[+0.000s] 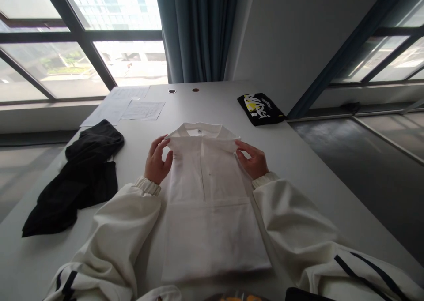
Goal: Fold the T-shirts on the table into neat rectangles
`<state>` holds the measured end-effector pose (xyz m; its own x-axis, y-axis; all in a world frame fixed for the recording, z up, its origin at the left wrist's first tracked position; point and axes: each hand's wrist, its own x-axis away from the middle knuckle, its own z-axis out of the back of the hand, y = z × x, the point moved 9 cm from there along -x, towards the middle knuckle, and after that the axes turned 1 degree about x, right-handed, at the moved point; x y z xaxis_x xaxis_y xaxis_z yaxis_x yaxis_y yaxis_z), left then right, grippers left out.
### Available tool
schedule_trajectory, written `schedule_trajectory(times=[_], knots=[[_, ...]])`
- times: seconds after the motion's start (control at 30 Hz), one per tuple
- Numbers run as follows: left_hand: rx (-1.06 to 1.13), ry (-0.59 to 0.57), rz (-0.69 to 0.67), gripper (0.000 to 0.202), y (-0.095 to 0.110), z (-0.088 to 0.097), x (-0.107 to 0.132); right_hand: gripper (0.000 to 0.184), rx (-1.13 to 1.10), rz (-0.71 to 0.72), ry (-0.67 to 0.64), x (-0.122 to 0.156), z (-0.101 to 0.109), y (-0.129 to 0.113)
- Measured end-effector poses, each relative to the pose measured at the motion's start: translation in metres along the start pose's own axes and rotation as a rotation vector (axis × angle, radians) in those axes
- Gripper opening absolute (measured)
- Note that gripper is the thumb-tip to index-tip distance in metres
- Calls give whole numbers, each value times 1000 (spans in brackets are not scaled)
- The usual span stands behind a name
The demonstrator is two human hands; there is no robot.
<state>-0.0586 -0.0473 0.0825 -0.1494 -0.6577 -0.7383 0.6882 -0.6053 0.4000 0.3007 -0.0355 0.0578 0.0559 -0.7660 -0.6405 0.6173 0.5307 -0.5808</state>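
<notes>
Two hands frame the folded white shirt (212, 195), which lies flat on the table (304, 159) between them. The left hand (158, 160) and right hand (254, 160) each pinch a shoulder edge beside the collar. A black garment (82, 173) lies left of the left hand. Beyond the right hand lies a black pouch (261, 109), its contents hidden.

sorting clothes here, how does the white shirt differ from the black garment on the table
The white shirt lies flat and smooth, its sides folded in to a neat rectangle; the black garment lies crumpled in a loose heap. The white shirt sits straight in front of the person, with the left hand and right hand at its shoulders; the black garment lies off to the left, untouched. Both rest on the same pale table.
</notes>
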Motion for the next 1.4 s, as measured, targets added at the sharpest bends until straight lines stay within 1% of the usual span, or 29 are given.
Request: schedule_trajectory(times=[0.07, 0.2, 0.27, 0.33, 0.4, 0.43, 0.47, 0.57, 0.6, 0.67, 0.77, 0.83, 0.93, 1.0, 1.07, 1.13, 1.23, 1.33, 1.4], knots=[[-22, -18, 29, 30, 7, 5, 11, 29, 10, -15, 3, 7, 4, -6], [-75, -61, 79, 9, 12, 13, 28, 19, -12, -45, -6, 19, 12, -12], [-86, -88, 61, 8, 13, 17, 35, 15, -38, -54, -18, 27, 14, -12], [-81, -113, 63, 9, 9, 21, 42, 15, -46, -84, -12, 35, 17, -7], [-75, -141, 91, 7, 2, 24, 51, 25, -33, -118, -13, 42, 20, 0], [-68, -174, 97, 8, -1, 23, 55, 30, -24, -120, -30, 45, 21, 2], [-59, -225, 91, 10, -2, 20, 59, 32, -16, -101, -71, 47, 20, 2], [-12, -438, 10, 15, 2, 6, 72, 20, -7, 24, -285, 52, 7, -5], [3, -493, -4, 15, 3, 2, 75, 19, -3, 54, -350, 55, 3, -7], [32, -548, 9, 16, 4, -1, 80, 19, 8, 78, -436, 58, -2, -8], [67, -561, 56, 16, 3, -1, 82, 17, 34, 95, -470, 58, -3, -11], [53, -554, 39, 14, 4, -2, 81, 16, 59, 123, -471, 58, -3, -15], [-44, -553, -12, 13, 6, -5, 80, 20, 119, 172, -497, 59, -7, -21], [-118, -585, -31, 17, 7, -11, 81, 21, 156, 185, -545, 62, -14, -22], [-161, -632, -40, 19, 9, -18, 81, 22, 179, 172, -594, 65, -22, -20], [-182, -658, -37, 17, 11, -22, 80, 21, 189, 148, -611, 66, -27, -19], [-197, -644, -20, 11, 15, -22, 74, 20, 173, 114, -571, 64, -26, -23], [-175, -636, -4, 6, 17, -19, 71, 16, 134, 36, -502, 61, -20, -25], [-149, -666, 1, 5, 17, -19, 74, 12, 108, -6, -523, 63, -20, -23]])
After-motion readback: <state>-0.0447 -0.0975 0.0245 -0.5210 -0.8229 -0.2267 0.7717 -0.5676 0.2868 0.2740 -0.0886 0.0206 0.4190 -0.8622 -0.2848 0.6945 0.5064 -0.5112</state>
